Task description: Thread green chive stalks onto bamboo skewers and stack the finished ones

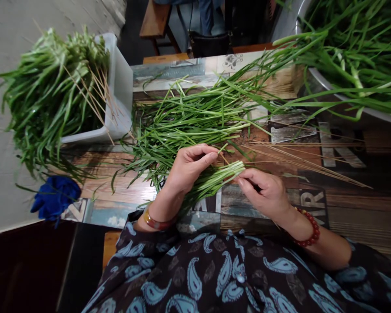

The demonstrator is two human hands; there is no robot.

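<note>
Near the middle of the table my left hand [190, 167] pinches a green stem whose pale end sticks up by the thumb, with a thin wooden skewer [224, 158] close to the fingertips. A row of leek stalks [221, 176] lies just below, pale ends to the right. At those ends my right hand [263, 191] is closed, thumb and forefinger pressed together; what is between them is too small to name. Loose green leeks [182, 121] spread over the table beyond my hands. Several thin skewers [299, 161] lie to the right.
At the left stands a white plastic bin [122, 87] heaped with leeks and skewers, with a blue cloth [55, 198] in front. A metal basin [322, 80] of long leeks is at the upper right. Behind the table are a wooden bench [154, 19] and a black bag [210, 44].
</note>
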